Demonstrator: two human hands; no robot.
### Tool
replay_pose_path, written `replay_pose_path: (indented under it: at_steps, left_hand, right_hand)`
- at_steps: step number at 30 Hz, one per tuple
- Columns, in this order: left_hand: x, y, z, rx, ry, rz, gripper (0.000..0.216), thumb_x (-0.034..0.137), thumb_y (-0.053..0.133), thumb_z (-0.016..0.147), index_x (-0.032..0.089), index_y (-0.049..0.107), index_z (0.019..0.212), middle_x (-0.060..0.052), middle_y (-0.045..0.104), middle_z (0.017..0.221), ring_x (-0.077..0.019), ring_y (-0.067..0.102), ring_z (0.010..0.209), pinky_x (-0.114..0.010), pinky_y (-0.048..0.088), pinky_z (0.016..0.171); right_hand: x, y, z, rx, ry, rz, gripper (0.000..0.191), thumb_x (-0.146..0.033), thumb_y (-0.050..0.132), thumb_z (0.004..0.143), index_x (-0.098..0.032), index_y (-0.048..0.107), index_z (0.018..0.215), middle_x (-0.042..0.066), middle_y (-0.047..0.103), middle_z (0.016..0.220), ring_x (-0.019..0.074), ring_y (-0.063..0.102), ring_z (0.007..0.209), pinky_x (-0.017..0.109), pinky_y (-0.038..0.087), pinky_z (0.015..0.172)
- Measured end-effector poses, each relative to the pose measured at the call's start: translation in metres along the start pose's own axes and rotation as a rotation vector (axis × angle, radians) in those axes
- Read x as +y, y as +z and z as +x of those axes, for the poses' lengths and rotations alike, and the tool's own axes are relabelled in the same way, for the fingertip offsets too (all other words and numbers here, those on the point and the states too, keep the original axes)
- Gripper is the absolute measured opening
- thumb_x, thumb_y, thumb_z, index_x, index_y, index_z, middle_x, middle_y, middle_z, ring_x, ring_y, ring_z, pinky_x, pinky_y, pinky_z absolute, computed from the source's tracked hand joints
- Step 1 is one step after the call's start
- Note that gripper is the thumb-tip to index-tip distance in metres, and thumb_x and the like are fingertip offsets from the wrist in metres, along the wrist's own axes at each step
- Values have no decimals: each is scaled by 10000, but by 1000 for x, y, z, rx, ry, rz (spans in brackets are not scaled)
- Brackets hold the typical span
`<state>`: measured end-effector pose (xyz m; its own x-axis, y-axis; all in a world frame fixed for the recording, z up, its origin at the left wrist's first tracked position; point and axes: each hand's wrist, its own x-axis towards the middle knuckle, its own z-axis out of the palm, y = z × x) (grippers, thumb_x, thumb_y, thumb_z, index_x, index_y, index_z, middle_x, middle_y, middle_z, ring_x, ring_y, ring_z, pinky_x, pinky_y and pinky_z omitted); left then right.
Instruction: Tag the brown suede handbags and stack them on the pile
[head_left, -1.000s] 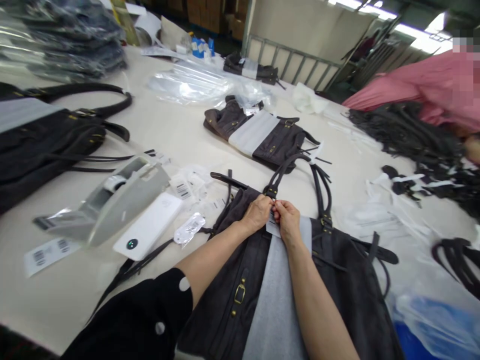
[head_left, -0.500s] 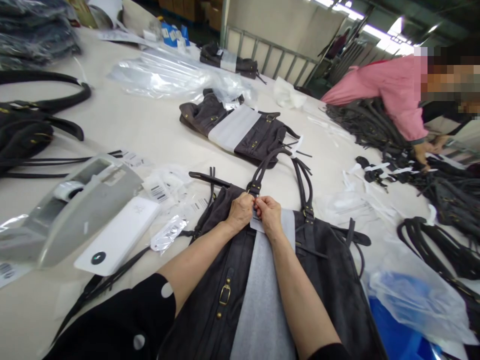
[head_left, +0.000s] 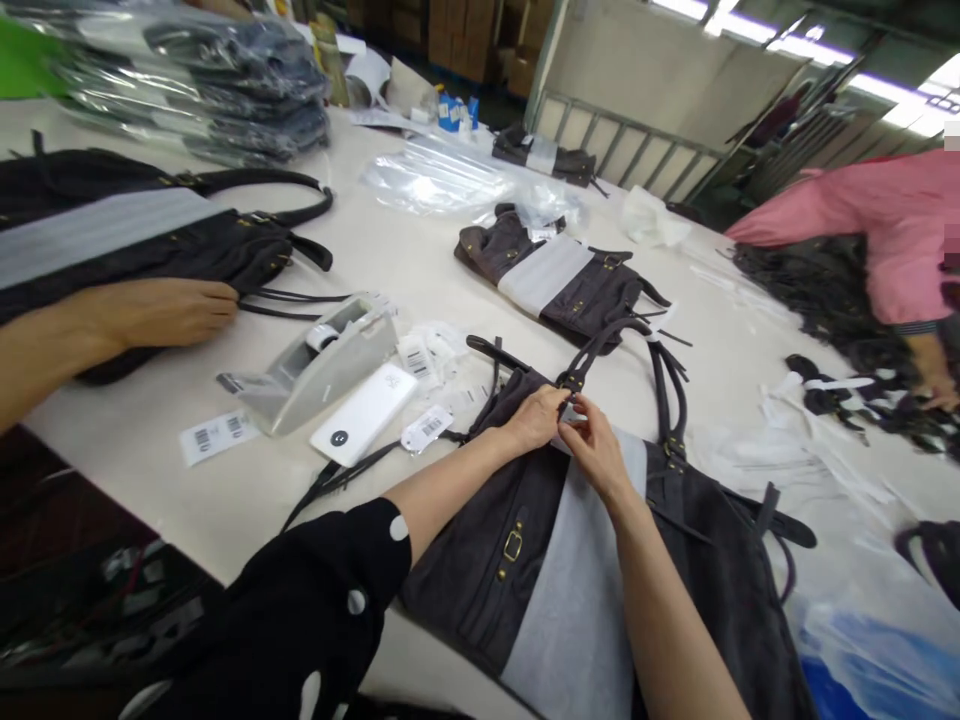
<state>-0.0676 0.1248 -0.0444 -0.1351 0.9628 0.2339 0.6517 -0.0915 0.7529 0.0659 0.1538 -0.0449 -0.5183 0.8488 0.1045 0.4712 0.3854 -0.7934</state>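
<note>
a tape dispenser (head_left: pixel 319 375) stands leftmost; next, the left hand (head_left: pixel 538 415) pinches its fingers together, their hold hidden, by the dark bag (head_left: pixel 536 500) on the table (head_left: pixel 300 270); the right hand's (head_left: pixel 600 448) fingers curl half apart, any hold unclear.

Both hands (head_left: pixel 536 418) at dark bag (head_left: pixel 536 508)

Left hand (head_left: pixel 536 418): fingers curled inward; left forearm (head_left: pixel 454 490) extends diagonally from black, white-dotted sleeve (head_left: pixel 311 585). Right hand (head_left: pixel 598 450): just beside, fingers bent; right forearm (head_left: pixel 667 600) bare.
</note>
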Motion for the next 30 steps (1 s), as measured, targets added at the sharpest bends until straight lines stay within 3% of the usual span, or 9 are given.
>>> replay_pose_path:
  at_steps: [3,5,8,12,17,20,23,27,30]
  left_hand:
    - [10,-47,-28,121,62,103,422,35,384,768,151,482,1162,-81,546,1097,-160,498,1030,-271,405,897]
    - [8,-83,-54,164,-70,300,358,90,428,782,148,495,1129,-100,536,1099,-214,466,1062,-344,379,923]
    - [-7,-124,-92,44,-345,549,277,212,556,746,103,526,999,-152,534,1070,-304,434,1069,-446,355,904]
    - [-28,-137,-119,-65,-407,562,219,194,616,690,121,541,883,-130,578,994,-288,472,1047,-409,362,885]
    - [-36,-134,-113,-117,-492,495,270,140,701,535,133,570,771,-124,623,929,-280,566,946,-354,409,797]
    - [-33,-141,-108,-83,-532,436,193,150,684,534,132,583,698,-113,645,824,-278,596,861,-329,428,710]
    - [-13,-149,-114,17,-523,295,169,263,599,669,130,599,774,-71,642,753,-194,601,712,-260,424,586]
    - [41,-144,-138,229,-439,-505,247,305,637,642,105,604,783,0,576,581,-81,466,445,-186,308,403]
    - [83,-132,-159,217,-390,-855,253,278,713,572,109,618,734,7,586,587,-63,455,447,-171,312,399]
  right_hand:
    - [-8,3,-19,22,-163,-333,599,-331,588,702,-182,421,1257,145,431,1246,252,522,994,421,439,849]
    - [-9,8,-27,101,-212,-511,458,-242,513,754,-155,478,1202,150,458,1219,260,487,1049,404,421,863]
    - [-12,16,-32,161,-260,-675,266,-141,386,819,-142,606,970,129,574,1041,222,525,938,343,413,805]
    - [-26,25,-39,196,-368,-793,224,-141,410,842,-153,623,778,92,631,907,192,538,811,318,373,750]
    - [-46,33,-60,110,-405,-789,176,-132,462,820,-152,631,775,96,638,908,195,552,829,328,361,761]
    - [-63,34,-82,175,-397,-597,168,-183,487,816,-154,628,902,112,615,1008,219,537,944,360,362,832]
    - [-92,37,-110,219,-350,-217,197,-241,474,835,-182,613,963,90,614,998,204,539,958,357,385,855]
    - [-136,43,-141,149,-87,434,229,-342,489,834,-202,581,990,48,627,944,169,578,874,306,454,787]
    - [-154,42,-155,140,51,768,216,-369,545,794,-184,589,896,11,630,813,136,585,741,260,478,692]
